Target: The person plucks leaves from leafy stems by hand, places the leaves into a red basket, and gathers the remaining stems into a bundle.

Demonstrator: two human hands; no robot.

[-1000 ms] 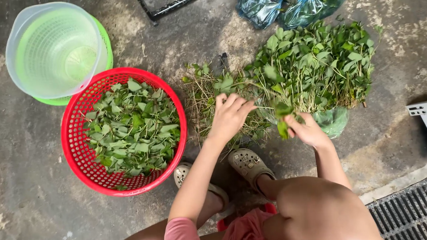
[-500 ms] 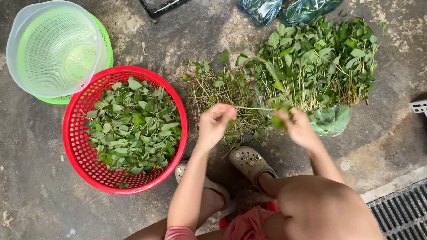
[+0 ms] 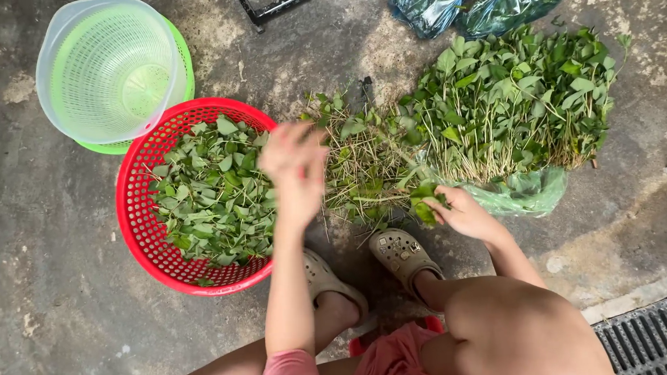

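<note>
A person squats on a concrete floor [image 3: 49,308], seen from above, sorting leafy greens.

The left hand [image 3: 294,170] is blurred with motion over the right rim of a red basket [image 3: 131,217]. I cannot tell whether its fingers are closed or whether it holds anything. The basket is round, plastic and perforated, and holds a loose heap of picked leaves [image 3: 208,195].

The right hand [image 3: 464,214] rests low on the near edge of the greens, fingers pinched on a small sprig [image 3: 425,201] of green leaves.

Between the hands lies a tangle of thin, pale stripped stems [image 3: 362,160]. To the right and farther off sits a big bunch of greens [image 3: 515,103], still leafy, lying on a clear green bag [image 3: 529,192].

At far left a pale strainer [image 3: 108,70] stands nested in a green bowl [image 3: 178,63], touching the red basket's far rim. Two blue bags [image 3: 475,1] lie at the far edge. Beige clogs [image 3: 402,255] are planted just near the stems. A metal drain grate [image 3: 649,339] shows at near right.

The sprig looks very light, soft and easily bruised; the leaves would likely tear if squeezed. The stem seems the firmer part, so a gentle pinch there, just below the leaves, should hold best.
</note>
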